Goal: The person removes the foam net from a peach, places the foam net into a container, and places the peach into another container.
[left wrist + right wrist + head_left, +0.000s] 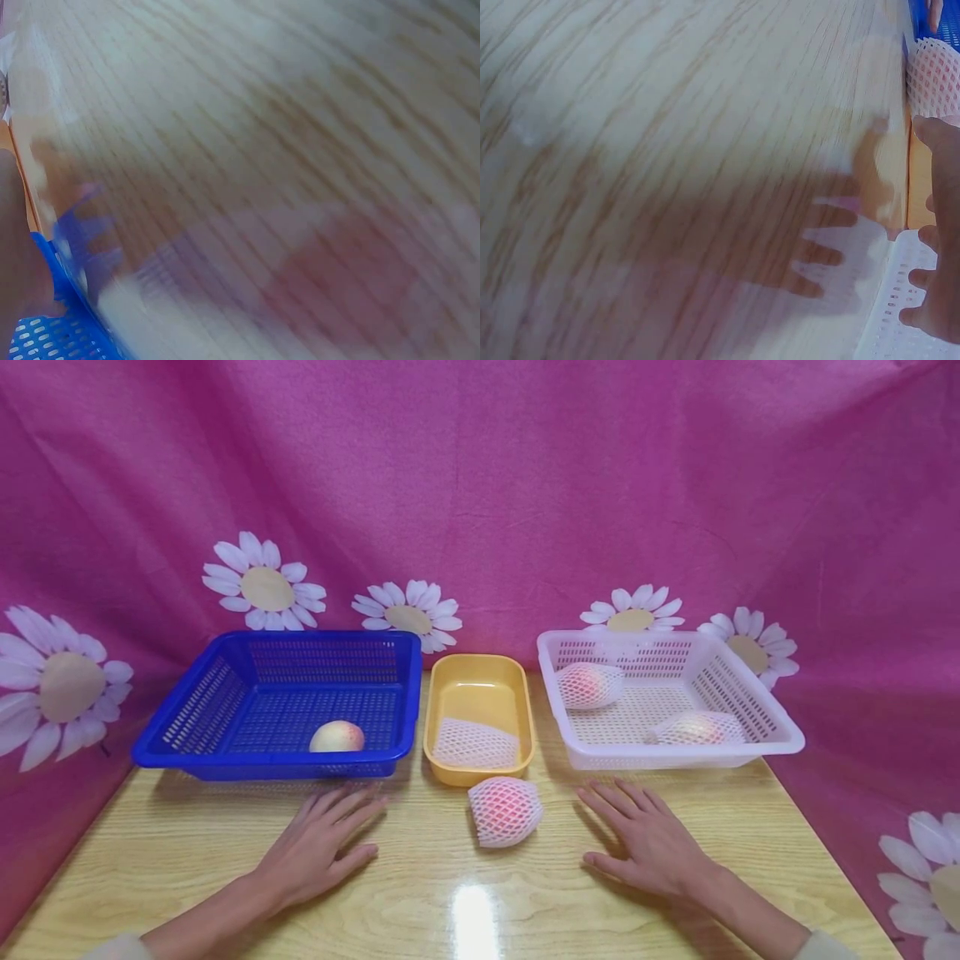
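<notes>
In the head view my left hand (318,847) is over the wooden table just in front of the blue basket (270,763), its fingers spread and holding nothing. My right hand (648,843), likewise spread and bare, lies before the white basket (682,750). Between the two hands a peach in a white foam net (506,812) sits on the table, touched by neither. One bare peach (337,737) is inside the blue basket. Two netted peaches, one at the left (590,685) and one near the front (699,727), lie in the white basket. Whether my palms touch the wood, I cannot tell.
A yellow tray (480,697) stands between the baskets, with a flattened foam net (475,743) in it. Behind everything hangs a magenta cloth (480,485) with daisies. The shiny table (420,902) mirrors the hands in both wrist views.
</notes>
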`<state>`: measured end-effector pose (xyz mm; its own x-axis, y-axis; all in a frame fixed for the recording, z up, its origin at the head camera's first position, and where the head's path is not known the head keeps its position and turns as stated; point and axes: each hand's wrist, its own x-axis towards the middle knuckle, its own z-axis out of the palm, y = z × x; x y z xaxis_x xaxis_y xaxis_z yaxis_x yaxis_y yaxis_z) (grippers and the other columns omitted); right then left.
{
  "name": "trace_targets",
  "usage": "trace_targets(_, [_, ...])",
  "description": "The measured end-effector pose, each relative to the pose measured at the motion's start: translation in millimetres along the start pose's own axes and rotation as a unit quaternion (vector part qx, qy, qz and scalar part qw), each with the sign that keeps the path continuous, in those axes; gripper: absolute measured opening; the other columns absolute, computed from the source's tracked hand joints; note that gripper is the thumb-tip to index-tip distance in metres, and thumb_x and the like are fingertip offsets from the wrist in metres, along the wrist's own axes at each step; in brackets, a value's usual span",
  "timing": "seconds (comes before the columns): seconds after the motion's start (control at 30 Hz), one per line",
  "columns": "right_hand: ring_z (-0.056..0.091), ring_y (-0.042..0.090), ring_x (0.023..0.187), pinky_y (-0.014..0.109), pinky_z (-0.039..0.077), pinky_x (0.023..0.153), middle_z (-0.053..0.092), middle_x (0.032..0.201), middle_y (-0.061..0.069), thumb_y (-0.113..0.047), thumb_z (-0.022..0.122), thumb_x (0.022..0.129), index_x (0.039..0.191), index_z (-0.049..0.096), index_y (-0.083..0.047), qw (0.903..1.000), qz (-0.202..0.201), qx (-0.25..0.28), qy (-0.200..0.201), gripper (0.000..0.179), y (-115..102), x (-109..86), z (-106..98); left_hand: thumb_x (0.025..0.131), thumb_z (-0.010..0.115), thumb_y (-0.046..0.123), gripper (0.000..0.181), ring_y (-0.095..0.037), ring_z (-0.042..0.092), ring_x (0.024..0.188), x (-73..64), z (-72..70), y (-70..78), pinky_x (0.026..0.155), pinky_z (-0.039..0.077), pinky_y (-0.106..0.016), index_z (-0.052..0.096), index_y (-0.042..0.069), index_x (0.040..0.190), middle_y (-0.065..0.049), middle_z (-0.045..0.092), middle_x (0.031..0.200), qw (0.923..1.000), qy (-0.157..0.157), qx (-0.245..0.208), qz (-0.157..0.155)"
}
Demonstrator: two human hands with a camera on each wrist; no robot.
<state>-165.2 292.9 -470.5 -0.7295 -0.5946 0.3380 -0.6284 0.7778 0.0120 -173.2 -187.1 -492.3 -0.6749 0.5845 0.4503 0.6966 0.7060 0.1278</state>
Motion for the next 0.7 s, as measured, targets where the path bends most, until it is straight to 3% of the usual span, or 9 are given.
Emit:
trace_targets(0.5, [0.046,0.043,0.130,0.061,0.039,0.103,0.051,0.145,0.014,-0.056,0.071,0.084,0.146,0.050,-0.008,0.9997,0.001,0.026,0.000,0.082,-4.8,6.2,-2.5,0.092,0.069,0.036,0.054,-0.040,0.053,0.122,5.7,4.2,9.8,0.100,0.041,-0.062,0.060,0.012,0.138,-0.012,0.057,0.139,0.9999,0.004,0.001,0.010])
trace_targets(0.7, [0.044,0.042,0.132,0.058,0.038,0.106,0.049,0.147,0.016,-0.054,0.073,0.084,0.147,0.047,-0.006,0.9985,0.008,0.054,-0.006,0.084,-8.6,14.0,-6.4,0.094,0.067,0.036,0.054,-0.039,0.050,0.127,13.8,9.2,17.5,0.103,0.041,-0.058,0.058,0.012,0.141,-0.013,0.053,0.143,0.9997,-0.015,-0.017,0.011])
